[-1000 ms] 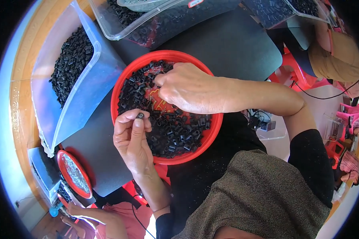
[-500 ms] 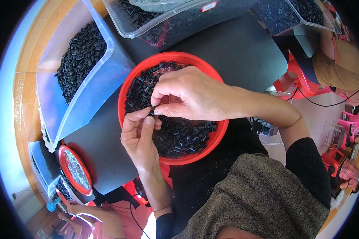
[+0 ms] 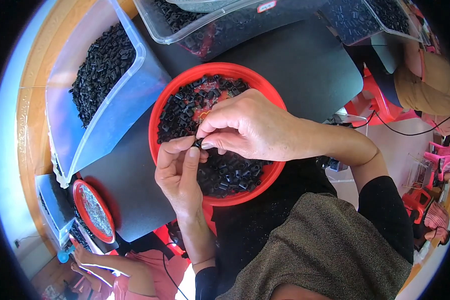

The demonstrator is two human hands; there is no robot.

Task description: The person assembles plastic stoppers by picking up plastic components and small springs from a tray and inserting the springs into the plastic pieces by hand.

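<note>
Over a round red tray [image 3: 281, 100], my two hands meet at a small black plastic part [image 3: 197, 143]. Thumb and forefinger of my left hand [image 3: 181, 172] pinch it from the left. From the right, my right hand [image 3: 252, 127] closes its thumb and forefinger at the same part. Fingertips cover most of it, so its exact shape is hidden. Loose black hollow plastic parts [image 3: 230, 175] lie in the tray, with small silvery springs [image 3: 210, 86] among those at its far side.
A blue-tinted clear bin [image 3: 120, 112] of black parts stands left. Another clear bin [image 3: 215, 22] sits behind the tray on the dark table [image 3: 295, 60]. A smaller red tray [image 3: 110, 225] holds silvery pieces. Co-workers sit at lower left [image 3: 150, 270] and right [image 3: 425, 85].
Both hands have shifted slightly right and toward me, still together at the small part. More of the tray's far side shows. The co-worker's arm at lower left has moved.
</note>
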